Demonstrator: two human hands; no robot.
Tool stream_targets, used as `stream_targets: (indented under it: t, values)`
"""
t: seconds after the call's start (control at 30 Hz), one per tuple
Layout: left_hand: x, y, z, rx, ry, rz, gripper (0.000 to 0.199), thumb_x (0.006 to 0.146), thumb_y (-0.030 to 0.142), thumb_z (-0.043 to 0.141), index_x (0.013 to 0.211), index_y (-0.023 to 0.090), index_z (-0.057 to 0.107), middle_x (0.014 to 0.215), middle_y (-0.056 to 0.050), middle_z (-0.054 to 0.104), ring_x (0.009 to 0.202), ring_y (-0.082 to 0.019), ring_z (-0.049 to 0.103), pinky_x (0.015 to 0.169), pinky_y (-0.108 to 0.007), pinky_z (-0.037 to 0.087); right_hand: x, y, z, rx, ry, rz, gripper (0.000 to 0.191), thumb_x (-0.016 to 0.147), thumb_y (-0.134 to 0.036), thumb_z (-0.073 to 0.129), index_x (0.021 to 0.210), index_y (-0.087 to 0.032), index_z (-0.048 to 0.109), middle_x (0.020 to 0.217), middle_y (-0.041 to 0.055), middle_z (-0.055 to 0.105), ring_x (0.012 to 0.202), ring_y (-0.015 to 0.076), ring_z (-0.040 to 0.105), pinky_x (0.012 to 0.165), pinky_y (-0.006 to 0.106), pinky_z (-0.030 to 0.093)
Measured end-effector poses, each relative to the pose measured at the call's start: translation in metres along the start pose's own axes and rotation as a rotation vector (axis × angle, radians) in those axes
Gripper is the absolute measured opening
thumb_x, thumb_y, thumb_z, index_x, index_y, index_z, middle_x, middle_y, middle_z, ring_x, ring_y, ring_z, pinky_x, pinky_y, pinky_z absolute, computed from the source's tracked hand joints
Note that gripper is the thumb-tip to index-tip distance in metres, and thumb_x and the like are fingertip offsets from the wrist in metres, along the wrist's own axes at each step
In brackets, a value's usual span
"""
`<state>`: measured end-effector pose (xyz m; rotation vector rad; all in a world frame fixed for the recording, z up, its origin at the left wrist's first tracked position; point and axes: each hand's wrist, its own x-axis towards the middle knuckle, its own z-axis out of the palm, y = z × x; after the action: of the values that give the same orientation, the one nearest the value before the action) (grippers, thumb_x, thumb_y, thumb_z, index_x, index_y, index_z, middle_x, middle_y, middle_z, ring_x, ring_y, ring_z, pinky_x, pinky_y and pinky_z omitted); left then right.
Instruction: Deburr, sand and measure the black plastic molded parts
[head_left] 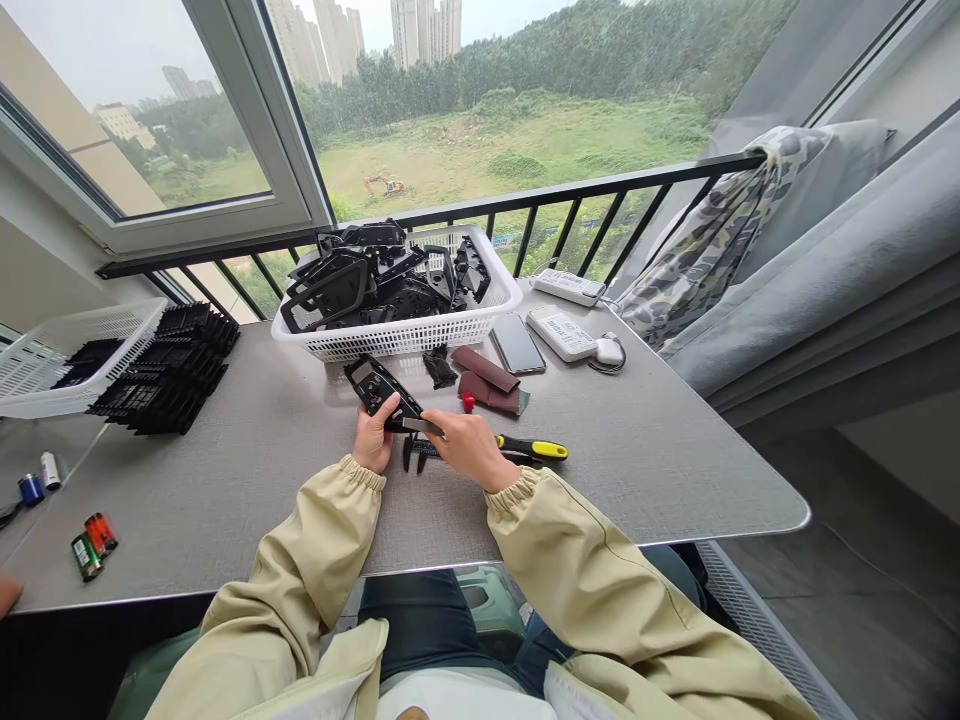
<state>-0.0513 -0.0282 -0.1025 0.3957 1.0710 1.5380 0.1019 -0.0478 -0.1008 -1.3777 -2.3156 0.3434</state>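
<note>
My left hand [373, 440] is closed on a black plastic part [375, 385], thumb on its upper face, holding it tilted above the table. My right hand [469, 447] grips a flat grey metal strip [422, 426], which looks like a file or blade. The strip's end lies against or just over the part's near edge; I cannot tell whether they touch. Beneath my right hand a dark caliper [421, 452] lies on the table. A tool with a yellow and black handle [536, 448] sticks out to the right, its other end hidden.
Behind my hands stands a white basket [397, 338] heaped with black plastic parts. Rolled brown sheets [491, 380], a phone [517, 343] and white power blocks [562, 333] lie to the right. Stacked black frames [169, 365], another basket [45, 400] and several batteries [88, 557] are at left.
</note>
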Motion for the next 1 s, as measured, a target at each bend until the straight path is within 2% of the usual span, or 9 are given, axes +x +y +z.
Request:
stream_targets:
  t: [0.07,0.2,0.4,0.53,0.7,1.0]
  values:
    - [0.0,0.0,0.001,-0.014,0.026,0.029,0.039,0.056,0.016,0.082,0.084,0.017,0.055,0.073,0.005,0.063,0.061,-0.009,0.06,0.063,-0.024,0.047,0.0,0.001,0.002,0.003,0.035,-0.01,0.021,0.09,-0.031,0.058,0.106,-0.02,0.064,0.097,0.0052,0.074,0.078,0.0189,0.068,0.061,0.025,0.039]
    - [-0.001,-0.003,0.001,0.013,0.051,0.14,0.041,0.057,0.02,0.081,0.086,0.019,0.054,0.077,0.004,0.063,0.068,-0.01,0.061,0.067,-0.025,0.048,0.0,0.003,0.005,0.042,0.135,-0.009,0.038,0.091,-0.048,0.052,0.109,-0.017,0.063,0.104,0.0095,0.072,0.084,0.0211,0.068,0.062,0.026,0.04]
    - [0.001,-0.012,-0.004,0.167,0.01,0.263,0.046,0.057,0.026,0.081,0.09,0.02,0.051,0.082,0.003,0.062,0.072,-0.01,0.059,0.072,-0.025,0.047,0.0,0.003,0.004,0.066,0.227,0.026,0.034,0.094,-0.045,0.047,0.095,-0.016,0.064,0.089,0.0077,0.071,0.076,0.0184,0.066,0.061,0.026,0.038]
    - [0.002,-0.016,-0.008,0.258,-0.033,0.321,0.046,0.058,0.029,0.081,0.092,0.021,0.05,0.081,0.003,0.061,0.072,-0.01,0.058,0.072,-0.025,0.046,0.002,0.004,0.004,0.037,0.202,0.049,0.033,0.094,-0.046,0.048,0.092,-0.017,0.064,0.087,0.0066,0.071,0.074,0.0178,0.065,0.059,0.026,0.036]
    - [0.002,-0.016,-0.009,0.284,-0.038,0.354,0.045,0.059,0.027,0.08,0.092,0.021,0.05,0.082,0.003,0.061,0.073,-0.011,0.058,0.073,-0.025,0.047,0.004,0.008,0.001,0.005,0.194,0.19,0.032,0.094,-0.044,0.048,0.091,-0.018,0.064,0.086,0.0056,0.072,0.072,0.0183,0.066,0.059,0.026,0.035]
    - [-0.004,-0.012,-0.004,0.232,-0.009,0.338,0.042,0.058,0.019,0.082,0.089,0.021,0.053,0.079,0.004,0.059,0.07,-0.01,0.058,0.071,-0.022,0.046,0.002,0.009,0.0,0.048,0.229,0.125,0.032,0.094,-0.043,0.047,0.096,-0.018,0.066,0.092,0.0067,0.072,0.077,0.0184,0.066,0.063,0.026,0.04]
